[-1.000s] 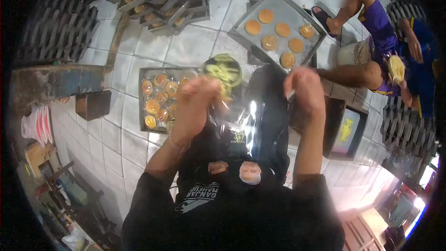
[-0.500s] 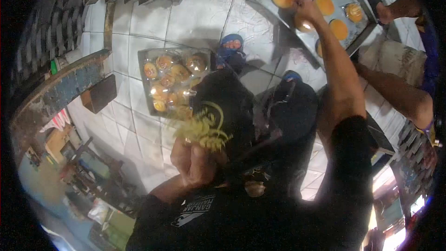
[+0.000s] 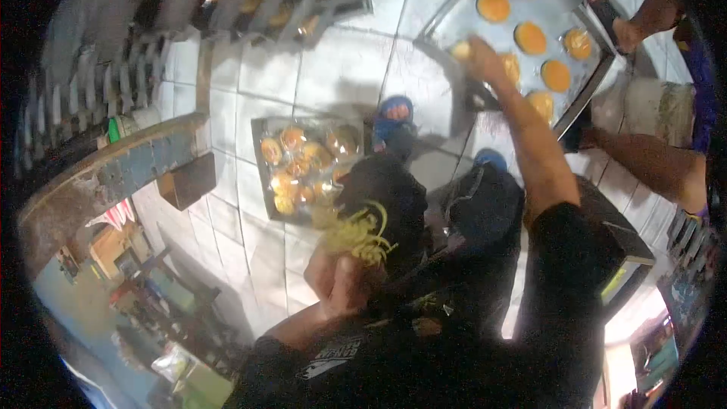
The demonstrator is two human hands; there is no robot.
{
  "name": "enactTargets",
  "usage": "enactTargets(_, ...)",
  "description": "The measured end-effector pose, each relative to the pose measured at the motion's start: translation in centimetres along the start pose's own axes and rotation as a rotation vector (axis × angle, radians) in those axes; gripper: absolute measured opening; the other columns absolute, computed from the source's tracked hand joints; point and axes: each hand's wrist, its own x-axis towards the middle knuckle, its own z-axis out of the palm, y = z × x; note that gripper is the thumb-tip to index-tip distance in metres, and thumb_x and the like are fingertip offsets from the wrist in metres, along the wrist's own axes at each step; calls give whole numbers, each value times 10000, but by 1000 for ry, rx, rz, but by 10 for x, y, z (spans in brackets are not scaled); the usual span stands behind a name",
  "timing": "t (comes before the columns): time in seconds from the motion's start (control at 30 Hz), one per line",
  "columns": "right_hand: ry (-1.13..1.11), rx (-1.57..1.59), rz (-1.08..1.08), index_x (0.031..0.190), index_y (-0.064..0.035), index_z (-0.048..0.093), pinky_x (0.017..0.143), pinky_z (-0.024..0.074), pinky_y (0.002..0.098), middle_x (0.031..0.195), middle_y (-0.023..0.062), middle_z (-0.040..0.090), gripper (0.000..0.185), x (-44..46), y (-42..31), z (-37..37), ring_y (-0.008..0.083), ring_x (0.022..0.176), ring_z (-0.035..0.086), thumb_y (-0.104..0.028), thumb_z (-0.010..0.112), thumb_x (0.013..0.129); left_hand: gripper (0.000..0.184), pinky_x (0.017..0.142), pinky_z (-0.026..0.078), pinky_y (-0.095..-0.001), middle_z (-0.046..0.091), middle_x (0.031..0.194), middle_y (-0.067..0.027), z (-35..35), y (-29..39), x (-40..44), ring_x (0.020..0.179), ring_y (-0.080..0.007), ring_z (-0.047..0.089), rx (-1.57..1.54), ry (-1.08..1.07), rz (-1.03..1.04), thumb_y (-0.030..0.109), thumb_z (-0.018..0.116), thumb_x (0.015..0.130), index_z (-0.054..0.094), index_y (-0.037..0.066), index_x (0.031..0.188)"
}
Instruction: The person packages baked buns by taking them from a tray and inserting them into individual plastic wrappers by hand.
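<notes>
My left hand point(image 3: 338, 282) is closed around a bunch of yellow-green ties point(image 3: 357, 238), whose ends fan out above the fingers over my leg. My right hand point(image 3: 485, 62) reaches to the left edge of the large metal tray point(image 3: 477, 0) and grips a round bun point(image 3: 460, 50), partly hidden by the fingers. Several golden buns point(image 3: 530, 38) lie spaced out on that tray, some in clear wrapping. Left of my feet, a smaller tray point(image 3: 265, 174) holds several buns in clear wrappers point(image 3: 294, 167).
Dark metal racks point(image 3: 250, 0) stand at the upper left. A worn wooden bench point(image 3: 113, 167) and a brown box point(image 3: 187, 181) are at the left. Another person's leg point(image 3: 644, 157) and sandalled foot point(image 3: 622, 30) are by the large tray. A dark box point(image 3: 617, 238) sits at the right.
From the first frame, the ties have moved to over my lap in my left hand. My right hand has reached to the large tray and now draws a bun to its left edge.
</notes>
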Motion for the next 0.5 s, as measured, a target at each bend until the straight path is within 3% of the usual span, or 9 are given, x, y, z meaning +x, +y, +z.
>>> enactTargets(0.03,-73,150,188,1232,-1,582,936,531,474,1191,257,669,540,-11,-35,-42,419,1117,651,-380,745,884,350,576,518,-301,676,783,-124,2,25,4,665,-166,644,-419,4,-384,257,431,1097,578,-59,1070)
enactTargets(0.07,-148,300,374,1226,-1,582,939,526,478,1226,246,660,545,-27,-74,-88,407,1151,639,-399,752,894,350,576,518,-301,676,783,-124,0,31,4,665,-166,644,-435,15,-346,257,431,1097,578,-59,1070)
enactTargets(0.13,-45,601,356,1299,-12,559,975,533,446,1310,202,634,586,-45,-76,-114,361,1212,616,-414,755,920,376,545,496,-297,662,760,-122,0,36,7,583,-155,604,-493,-4,-563,289,426,1102,574,-49,1034)
enactTargets(0.2,193,998,494,1387,-8,511,1012,548,449,1354,165,614,603,-83,-109,-149,307,1226,620,-340,747,943,397,561,503,-294,685,790,-146,-6,32,11,595,-169,623,-595,-44,-377,324,430,1107,580,-42,1073)
enactTargets(0.27,62,1628,487,1445,0,465,1060,538,481,1391,161,588,599,-133,-176,-226,303,1244,616,-269,716,973,393,646,547,-316,716,892,-191,-4,25,7,756,-225,692,-643,-88,-432,339,437,1109,579,-27,1130)
enactTargets(0.33,-5,1706,295,1445,0,461,1054,543,524,1348,141,605,539,-178,-222,-277,307,1245,614,-216,671,998,392,710,576,-335,734,974,-216,0,29,9,874,-262,733,-783,-74,-445,345,444,1109,578,-19,1159)
enactTargets(0.4,67,1442,239,1413,-6,490,1052,540,487,1334,120,617,514,-223,-285,-315,300,1227,622,-195,693,980,346,816,590,-388,723,1108,-214,-10,44,19,1024,-303,724,-1069,9,-692,317,486,1096,581,-10,1155)
enactTargets(0.43,89,1175,204,1377,-13,521,1045,538,470,1323,119,624,493,-248,-309,-324,297,1225,622,-170,720,954,234,923,562,-445,659,1252,-226,-7,11,16,1186,-325,658,-1211,-71,-564,219,561,1058,556,17,1176)
enactTargets(0.5,176,679,-19,1297,-25,575,1031,532,444,1304,132,632,481,-292,-357,-325,308,1218,623,-100,781,869,226,925,569,-445,664,1241,-214,-8,17,23,1162,-329,669,-1215,-47,-612,201,578,1047,560,15,1175)
